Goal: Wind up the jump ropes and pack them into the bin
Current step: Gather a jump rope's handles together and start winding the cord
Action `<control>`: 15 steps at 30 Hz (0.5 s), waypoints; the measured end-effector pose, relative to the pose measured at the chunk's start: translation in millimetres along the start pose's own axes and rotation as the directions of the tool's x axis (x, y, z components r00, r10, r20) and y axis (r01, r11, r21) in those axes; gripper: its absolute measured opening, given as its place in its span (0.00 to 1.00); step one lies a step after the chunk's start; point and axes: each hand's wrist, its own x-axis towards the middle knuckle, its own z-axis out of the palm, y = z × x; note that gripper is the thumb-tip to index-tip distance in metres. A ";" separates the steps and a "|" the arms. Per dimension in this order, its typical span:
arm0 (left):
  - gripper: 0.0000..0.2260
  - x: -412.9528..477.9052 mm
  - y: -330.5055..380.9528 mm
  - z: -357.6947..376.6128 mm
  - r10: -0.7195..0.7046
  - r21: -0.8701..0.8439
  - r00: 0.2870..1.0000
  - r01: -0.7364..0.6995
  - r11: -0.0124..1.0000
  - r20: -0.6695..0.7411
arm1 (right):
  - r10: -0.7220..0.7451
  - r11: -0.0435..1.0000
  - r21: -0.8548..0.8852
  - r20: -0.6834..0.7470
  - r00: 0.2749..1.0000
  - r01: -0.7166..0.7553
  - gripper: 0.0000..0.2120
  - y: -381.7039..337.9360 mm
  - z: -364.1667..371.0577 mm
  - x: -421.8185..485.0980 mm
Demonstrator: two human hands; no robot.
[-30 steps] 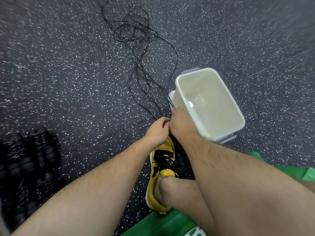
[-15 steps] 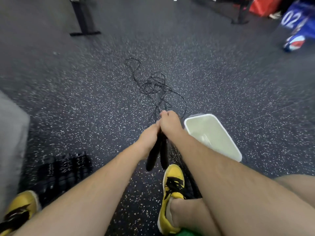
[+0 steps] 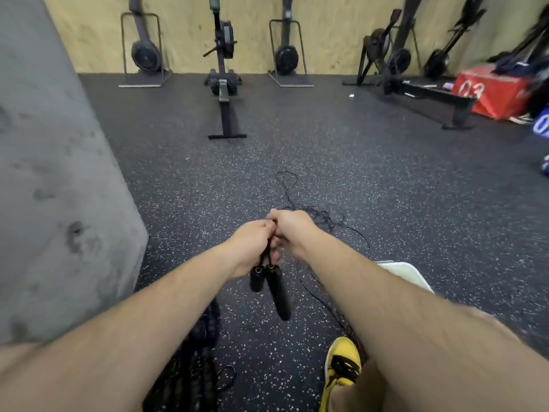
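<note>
Hands meet out front: our left hand and right hand both grip the jump rope handles, cord trailing on the floor.

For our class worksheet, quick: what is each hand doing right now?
Left hand: gripping the black cylindrical jump-rope handles.
Right hand: fingers curled by the handles' tops; what it holds cannot be told.

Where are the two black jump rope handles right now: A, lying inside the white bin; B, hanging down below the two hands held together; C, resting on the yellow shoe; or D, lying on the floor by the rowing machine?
B: the handles dangle beneath the left hand and right hand, which grip the rope together.
</note>
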 end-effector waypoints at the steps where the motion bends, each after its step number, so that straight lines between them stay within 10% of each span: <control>1: 0.14 -7.7 11.5 -3.9 0.013 0.003 1.000 -0.013 1.000 0.007 | -0.029 0.999 -0.028 0.008 1.000 0.029 0.08 -11.4 5.3 -3.1; 9: 0.10 -28.8 56.4 -52.6 0.215 0.060 0.976 -0.214 0.975 -0.010 | -0.196 0.979 -0.031 0.158 0.968 0.203 0.13 -64.6 41.4 2.5; 15: 0.08 -28.1 49.7 -93.4 0.037 0.184 0.985 -0.069 0.981 0.169 | -0.217 0.974 0.094 0.152 0.964 0.205 0.10 -69.2 63.2 27.0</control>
